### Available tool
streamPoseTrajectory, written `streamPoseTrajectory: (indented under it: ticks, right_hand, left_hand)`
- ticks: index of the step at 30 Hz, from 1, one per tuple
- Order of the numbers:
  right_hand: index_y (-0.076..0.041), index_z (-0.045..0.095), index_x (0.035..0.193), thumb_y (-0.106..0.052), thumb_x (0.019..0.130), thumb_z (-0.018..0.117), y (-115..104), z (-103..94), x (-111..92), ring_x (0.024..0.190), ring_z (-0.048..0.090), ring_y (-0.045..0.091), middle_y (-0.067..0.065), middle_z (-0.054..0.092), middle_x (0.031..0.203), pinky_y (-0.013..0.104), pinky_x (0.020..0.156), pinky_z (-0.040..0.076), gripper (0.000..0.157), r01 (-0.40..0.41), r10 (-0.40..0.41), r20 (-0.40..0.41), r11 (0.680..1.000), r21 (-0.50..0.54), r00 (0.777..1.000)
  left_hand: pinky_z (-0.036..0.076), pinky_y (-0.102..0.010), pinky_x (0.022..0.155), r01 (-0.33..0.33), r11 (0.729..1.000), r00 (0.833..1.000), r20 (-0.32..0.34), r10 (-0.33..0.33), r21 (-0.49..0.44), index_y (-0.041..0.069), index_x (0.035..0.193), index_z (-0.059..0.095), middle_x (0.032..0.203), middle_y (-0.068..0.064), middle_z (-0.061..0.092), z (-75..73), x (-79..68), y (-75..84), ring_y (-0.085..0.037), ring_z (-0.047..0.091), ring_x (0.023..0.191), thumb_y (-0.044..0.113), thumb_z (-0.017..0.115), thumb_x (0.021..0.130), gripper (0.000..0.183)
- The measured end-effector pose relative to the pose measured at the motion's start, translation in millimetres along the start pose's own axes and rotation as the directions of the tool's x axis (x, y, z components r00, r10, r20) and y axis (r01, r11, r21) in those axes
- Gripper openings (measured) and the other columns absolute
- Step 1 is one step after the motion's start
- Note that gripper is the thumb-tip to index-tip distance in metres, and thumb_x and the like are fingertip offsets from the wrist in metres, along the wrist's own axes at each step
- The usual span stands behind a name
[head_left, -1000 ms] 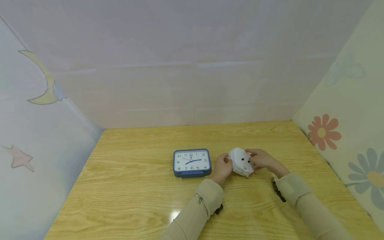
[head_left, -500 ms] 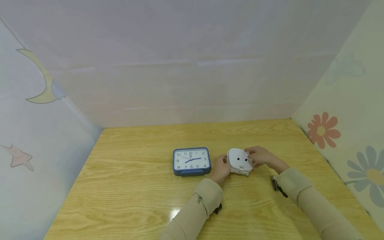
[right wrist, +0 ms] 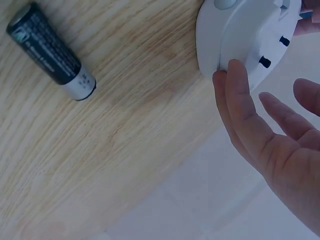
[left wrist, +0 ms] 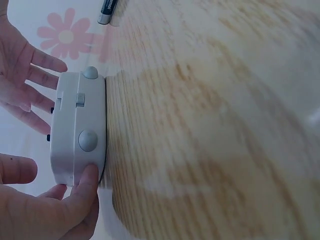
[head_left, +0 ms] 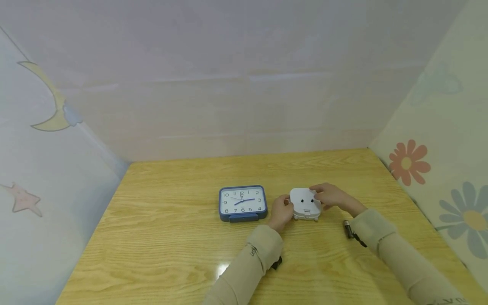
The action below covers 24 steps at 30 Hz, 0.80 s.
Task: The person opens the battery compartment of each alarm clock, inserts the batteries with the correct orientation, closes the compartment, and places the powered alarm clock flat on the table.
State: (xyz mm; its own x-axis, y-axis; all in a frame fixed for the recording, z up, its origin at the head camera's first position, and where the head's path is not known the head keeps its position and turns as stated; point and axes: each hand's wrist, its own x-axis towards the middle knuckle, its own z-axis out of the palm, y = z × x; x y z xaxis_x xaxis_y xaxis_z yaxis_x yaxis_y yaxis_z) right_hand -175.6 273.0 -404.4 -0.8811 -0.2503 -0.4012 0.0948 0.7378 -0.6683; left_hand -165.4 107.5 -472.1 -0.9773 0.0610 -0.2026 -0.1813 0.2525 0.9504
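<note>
A rounded white casing [head_left: 305, 202], like the back of a small clock, lies flat on the wooden table, its two black knobs [right wrist: 265, 62] facing up. Two ball-shaped feet [left wrist: 88, 141] stick out of its near side. My left hand [head_left: 281, 213] touches the casing's left end with its fingertips, thumb held off it. At the opposite end, the fingertips of my right hand [head_left: 333, 198] rest against the edge with the fingers extended. Between the right sleeve and the casing a dark AA battery [right wrist: 52, 52] lies loose on the table.
To the left of my left hand a blue-framed clock [head_left: 243, 203] lies face up. The wooden table [head_left: 171, 237] meets a pale wall at the back and patterned side walls. Both sleeves [head_left: 263, 245] cross the near part of the table.
The white casing was tilted between both hands and now lies flat, turned with its feet toward me. My right hand has eased slightly away from its top. The view shifted a little.
</note>
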Motion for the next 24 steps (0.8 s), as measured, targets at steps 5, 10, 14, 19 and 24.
streamPoseTrajectory:
  ticks: [5,10,14,19,24]
  right_hand:
    - [0.013,0.043,0.127,-0.009,0.091,0.049,3,-0.4,0,0.096,0.054,0.040,0.037,0.042,0.123,0.041,0.069,0.049,0.043,0.099,-0.113,-0.065,0.978,-0.184,0.992]
    - [0.010,0.057,0.111,-0.006,0.086,0.057,2,0.7,-2,0.085,0.060,0.038,0.031,0.056,0.107,0.043,0.068,0.050,0.030,0.232,-0.294,-0.126,0.903,-0.362,0.947]
    - [0.006,0.064,0.099,-0.005,0.083,0.061,-2,2.1,-6,0.077,0.061,0.030,0.021,0.063,0.096,0.041,0.065,0.050,0.020,0.256,-0.346,-0.142,0.865,-0.431,0.928]
    - [0.000,0.067,0.090,-0.004,0.079,0.067,-4,6.7,-10,0.080,0.060,0.028,0.011,0.064,0.090,0.039,0.067,0.050,0.012,0.315,-0.417,-0.093,0.798,-0.513,0.904]
    - [-0.007,0.067,0.080,-0.005,0.076,0.071,1,15.2,-10,0.077,0.060,0.022,0.004,0.061,0.087,0.032,0.064,0.049,0.007,0.388,-0.513,-0.021,0.675,-0.627,0.858]
  left_hand:
    - [0.046,-0.028,0.072,0.006,1.000,1.000,-0.005,-0.006,-0.003,-0.004,0.113,0.058,0.091,-0.007,0.056,0.6,0.0,-0.4,-0.016,0.051,0.086,0.000,0.052,0.083,0.031]
    - [0.046,-0.023,0.064,0.012,1.000,1.000,-0.007,-0.013,-0.023,-0.005,0.112,0.058,0.087,-0.007,0.058,0.2,-0.3,-1.7,-0.014,0.052,0.079,-0.008,0.053,0.076,0.036]
    - [0.046,-0.023,0.066,0.022,1.000,1.000,0.000,-0.022,-0.007,-0.003,0.112,0.058,0.088,-0.006,0.057,-0.8,0.4,-2.6,-0.014,0.052,0.081,-0.008,0.054,0.076,0.036]
    - [0.046,-0.025,0.070,0.015,1.000,1.000,-0.002,-0.015,0.012,-0.003,0.113,0.057,0.088,-0.006,0.057,-0.9,1.3,-3.5,-0.015,0.052,0.082,-0.007,0.055,0.077,0.035]
    - [0.046,-0.024,0.069,-0.001,1.000,1.000,-0.002,0.001,0.019,-0.003,0.112,0.057,0.088,-0.007,0.058,0.0,1.3,-4.1,-0.014,0.053,0.082,-0.007,0.055,0.077,0.035]
